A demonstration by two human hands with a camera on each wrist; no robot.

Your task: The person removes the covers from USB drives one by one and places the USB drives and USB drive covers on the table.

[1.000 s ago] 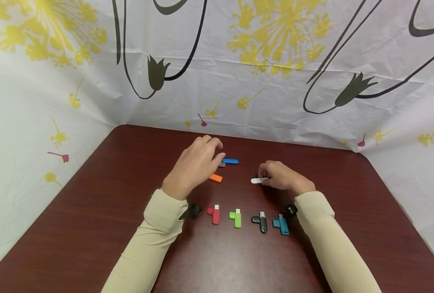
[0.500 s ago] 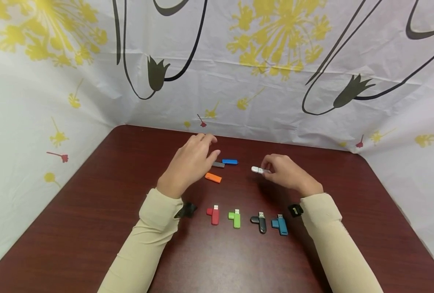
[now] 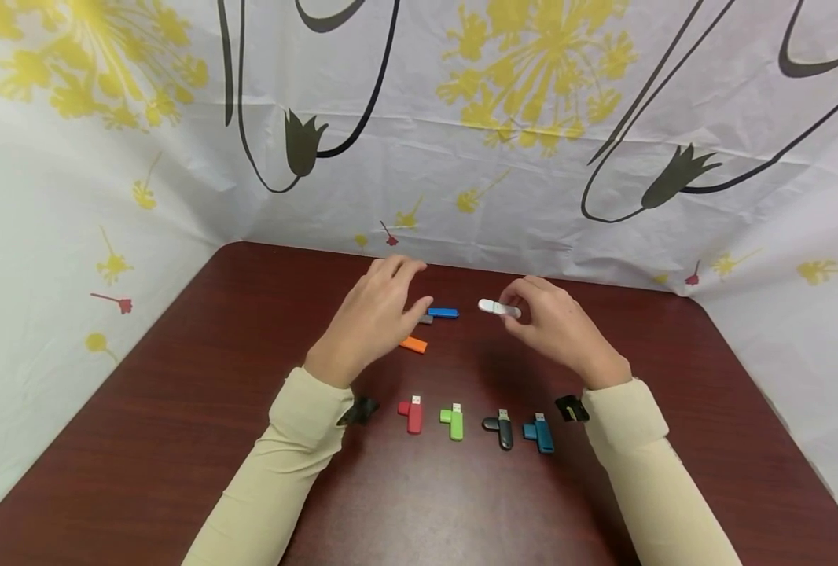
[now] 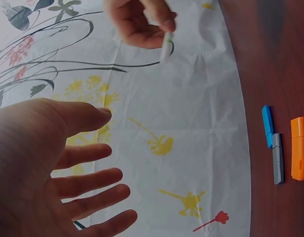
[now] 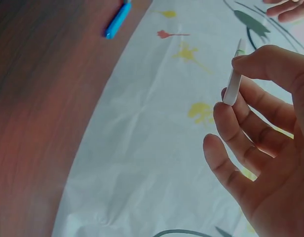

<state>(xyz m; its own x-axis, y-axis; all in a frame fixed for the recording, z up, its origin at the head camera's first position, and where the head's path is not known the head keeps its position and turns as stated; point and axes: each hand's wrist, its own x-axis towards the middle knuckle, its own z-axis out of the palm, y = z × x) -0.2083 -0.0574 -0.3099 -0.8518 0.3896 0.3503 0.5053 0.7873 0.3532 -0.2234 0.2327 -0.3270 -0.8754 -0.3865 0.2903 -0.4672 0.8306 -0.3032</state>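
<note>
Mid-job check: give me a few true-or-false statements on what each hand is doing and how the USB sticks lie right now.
1. The right hand pinches the white stick above the table. True.
2. The left hand grips the orange stick. False: its fingers are spread and hold nothing; the orange stick lies on the table.
3. Four sticks lie in a row nearest the person: red, green, black, teal. True.
4. The blue stick is in the right hand. False: it lies on the table.
</note>
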